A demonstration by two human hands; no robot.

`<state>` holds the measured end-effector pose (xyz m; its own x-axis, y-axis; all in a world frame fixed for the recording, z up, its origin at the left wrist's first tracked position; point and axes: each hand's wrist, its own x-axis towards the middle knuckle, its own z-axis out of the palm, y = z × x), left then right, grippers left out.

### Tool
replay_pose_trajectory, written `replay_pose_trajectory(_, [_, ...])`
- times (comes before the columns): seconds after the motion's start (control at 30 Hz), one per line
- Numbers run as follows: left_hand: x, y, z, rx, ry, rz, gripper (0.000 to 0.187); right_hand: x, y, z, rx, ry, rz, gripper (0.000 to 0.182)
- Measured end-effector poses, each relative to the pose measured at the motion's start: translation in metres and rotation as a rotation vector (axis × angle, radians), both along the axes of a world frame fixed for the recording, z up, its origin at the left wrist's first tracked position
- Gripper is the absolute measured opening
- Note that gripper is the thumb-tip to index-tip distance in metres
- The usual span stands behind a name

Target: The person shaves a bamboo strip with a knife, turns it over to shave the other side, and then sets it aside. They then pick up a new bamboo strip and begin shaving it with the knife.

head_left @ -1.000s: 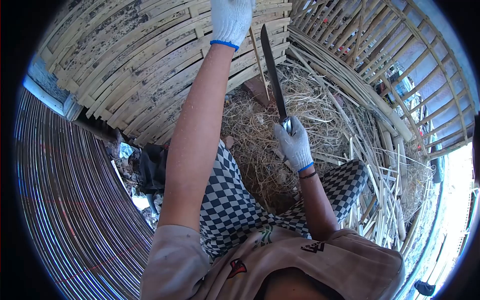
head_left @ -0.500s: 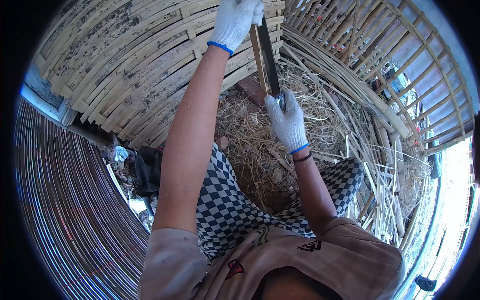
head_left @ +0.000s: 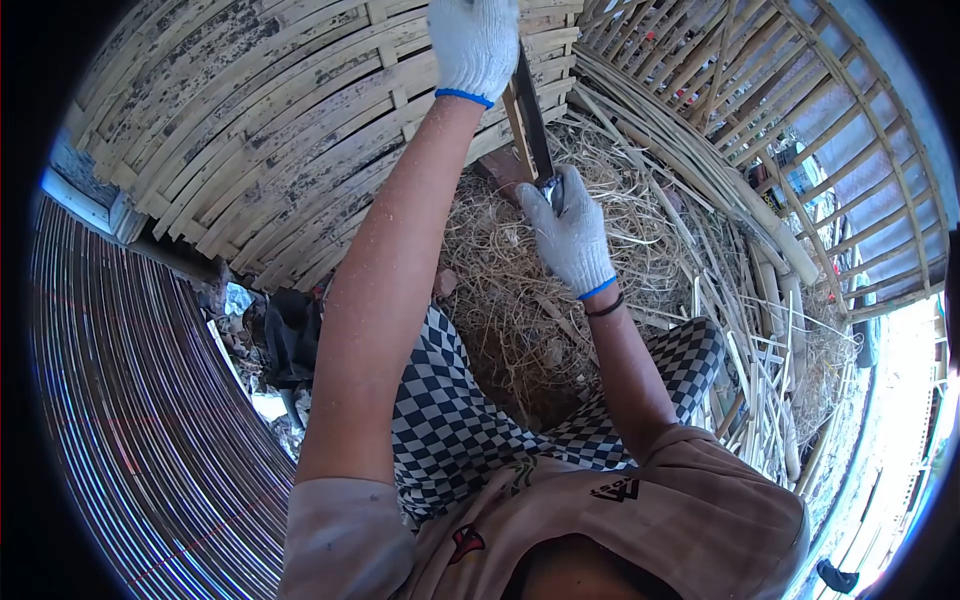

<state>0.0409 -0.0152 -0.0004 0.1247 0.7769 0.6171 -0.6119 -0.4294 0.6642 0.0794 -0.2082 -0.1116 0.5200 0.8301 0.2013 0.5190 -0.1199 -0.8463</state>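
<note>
Fingers (head_left: 574,192) of the gloved right hand (head_left: 570,238) are gripping the handle of a knife (head_left: 535,125) at 2 o'clock from centre, blade pointing towards 11. Gloved left hand (head_left: 474,50) is reaching to 12 o'clock, near the upper end of a bamboo strip (head_left: 517,130); its fingertips are passing out of view, so cannot tell whether they are closing on it. Strip is lying alongside the blade, on its 9 o'clock side; contact is not showing clearly. Straw-like shavings (head_left: 625,205) are lying below, between 1 and 2 o'clock

Judgement: working well here is meaning keeping the blade nearly flat to the strip, taking thin, even passes, steadying the strip's far end and keeping the left fingers out of the edge's path. Upper blade is running close to the left glove, so slips are needing most care there

Against the frame 1.0 s back: blade is no longer standing apart from the strip but running just beside it; right hand is sitting nearer 12 o'clock, and the strip is showing a broader face
</note>
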Motion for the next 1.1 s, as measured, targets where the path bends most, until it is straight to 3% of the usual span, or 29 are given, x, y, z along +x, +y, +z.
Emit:
replay_pose_trajectory(0.07, [0.005, -0.005, 0.001, 0.022, -0.003, 0.032, 0.047, -0.003, 0.001, -0.002, 0.024, -0.047, -0.026, 0.039])
replay_pose_trajectory(0.2, [0.002, -0.010, 0.001, 0.020, 0.040, 0.084, 0.049, 0.028, 0.016, -0.082, -0.082, -0.023, -0.039, 0.043])
replay_pose_trajectory(0.27, [0.005, -0.008, 0.002, 0.013, 0.019, 0.075, 0.048, 0.040, 0.016, -0.089, -0.130, 0.010, -0.014, 0.045])
replay_pose_trajectory(0.5, [0.013, -0.011, 0.003, -0.017, -0.067, 0.000, 0.042, 0.008, -0.009, -0.001, 0.018, -0.060, 0.008, 0.046])
replay_pose_trajectory(0.73, [0.010, -0.009, 0.002, 0.000, -0.092, 0.039, 0.040, 0.045, 0.014, -0.116, -0.123, 0.062, -0.027, 0.044])
replay_pose_trajectory(0.8, [0.006, -0.010, 0.005, -0.023, -0.085, 0.009, 0.040, 0.051, 0.015, -0.109, -0.151, 0.049, 0.000, 0.044])
replay_pose_trajectory(0.9, [0.011, -0.009, 0.007, -0.026, -0.075, 0.043, 0.040, 0.037, 0.005, -0.056, -0.087, -0.025, 0.021, 0.046])
replay_pose_trajectory(1.0, [0.014, -0.006, 0.002, -0.055, -0.062, 0.039, 0.039, 0.028, -0.001, -0.055, -0.022, -0.008, 0.041, 0.044])
replay_pose_trajectory(1.1, [0.007, -0.008, 0.004, -0.106, -0.051, -0.012, 0.039, 0.064, 0.018, -0.156, -0.199, 0.077, -0.015, 0.041])
